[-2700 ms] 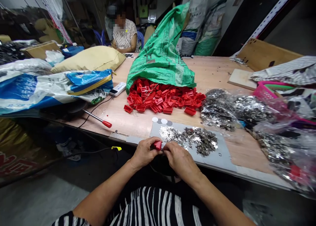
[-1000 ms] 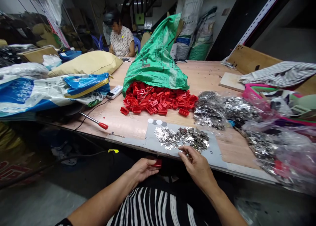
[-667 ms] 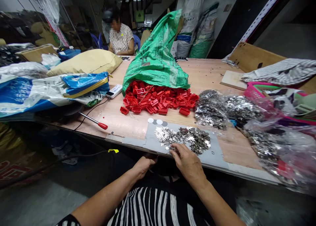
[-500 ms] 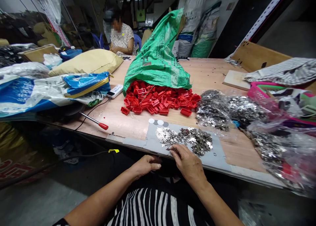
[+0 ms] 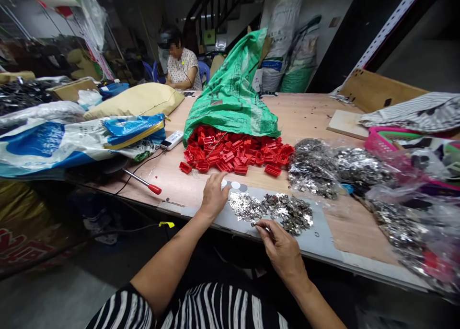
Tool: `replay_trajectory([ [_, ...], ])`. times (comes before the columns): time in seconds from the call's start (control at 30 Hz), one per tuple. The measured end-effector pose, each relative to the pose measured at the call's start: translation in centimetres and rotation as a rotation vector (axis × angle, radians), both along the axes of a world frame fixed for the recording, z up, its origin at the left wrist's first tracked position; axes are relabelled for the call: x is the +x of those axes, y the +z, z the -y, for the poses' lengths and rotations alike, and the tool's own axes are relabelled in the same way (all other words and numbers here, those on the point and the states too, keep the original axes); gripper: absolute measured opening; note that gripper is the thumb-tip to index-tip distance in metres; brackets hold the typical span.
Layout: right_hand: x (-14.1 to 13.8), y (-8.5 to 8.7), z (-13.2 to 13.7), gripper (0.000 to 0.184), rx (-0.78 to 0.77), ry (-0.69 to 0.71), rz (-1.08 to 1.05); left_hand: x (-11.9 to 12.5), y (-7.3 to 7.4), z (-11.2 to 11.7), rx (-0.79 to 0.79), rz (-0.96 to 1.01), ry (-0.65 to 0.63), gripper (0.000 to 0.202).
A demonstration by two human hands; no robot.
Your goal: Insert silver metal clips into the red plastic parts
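My left hand (image 5: 214,194) is over the left edge of the grey mat (image 5: 321,233), just short of the red plastic parts (image 5: 233,151). Its fingers stretch forward, slightly apart, and I see nothing in them. At the mat's front edge, my right hand (image 5: 282,250) pinches a small metal piece (image 5: 253,224) between thumb and forefinger. Beyond that hand lie two adjoining heaps, bright flat metal pieces (image 5: 244,205) on the left and darker metal pieces (image 5: 293,214) on the right. White and grey discs (image 5: 235,185) show beside my left fingertips.
A green woven sack (image 5: 233,103) spills the red parts. Clear bags of metal pieces (image 5: 312,168) and a pink basket (image 5: 381,142) stand on the right. A red-handled lever (image 5: 154,189) juts out on the left, near a white device (image 5: 172,140). Another person (image 5: 185,67) sits across the table.
My left hand has moved forward from below the table edge to the mat's left side, its fingers stretching out. The right hand stays near the mat's front edge, still pinching the small piece.
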State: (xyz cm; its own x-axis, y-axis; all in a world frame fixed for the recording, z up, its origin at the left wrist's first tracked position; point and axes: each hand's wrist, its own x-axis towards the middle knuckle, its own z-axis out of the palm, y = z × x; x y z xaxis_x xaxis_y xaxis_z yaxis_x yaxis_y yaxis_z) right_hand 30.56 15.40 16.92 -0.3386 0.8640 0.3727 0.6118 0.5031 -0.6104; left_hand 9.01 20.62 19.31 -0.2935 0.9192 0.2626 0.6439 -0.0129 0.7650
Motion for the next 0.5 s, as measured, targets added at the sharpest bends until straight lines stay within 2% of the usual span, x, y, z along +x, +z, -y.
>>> replay_trajectory([
  [0.03,0.0,-0.1,0.0,0.018,0.009,-0.007,-0.003,-0.1,0.0,-0.9,-0.031,-0.072,0.020,0.042],
  [0.13,0.2,-0.3,0.0,0.018,0.043,-0.027,0.003,-0.4,-0.2,-3.4,-0.080,-0.107,0.058,0.041],
  [0.27,0.3,-0.6,0.0,0.018,0.070,-0.050,0.004,-0.8,-0.6,-5.0,-0.118,-0.085,0.076,0.018],
  [0.33,0.4,-0.7,-0.1,0.018,0.076,-0.056,0.002,-0.9,-0.8,-4.9,-0.107,-0.059,0.074,0.009],
  [0.5,0.4,-1.0,-0.2,0.017,0.066,-0.049,-0.010,-0.8,-0.4,-2.4,-0.030,0.082,0.050,0.010],
])
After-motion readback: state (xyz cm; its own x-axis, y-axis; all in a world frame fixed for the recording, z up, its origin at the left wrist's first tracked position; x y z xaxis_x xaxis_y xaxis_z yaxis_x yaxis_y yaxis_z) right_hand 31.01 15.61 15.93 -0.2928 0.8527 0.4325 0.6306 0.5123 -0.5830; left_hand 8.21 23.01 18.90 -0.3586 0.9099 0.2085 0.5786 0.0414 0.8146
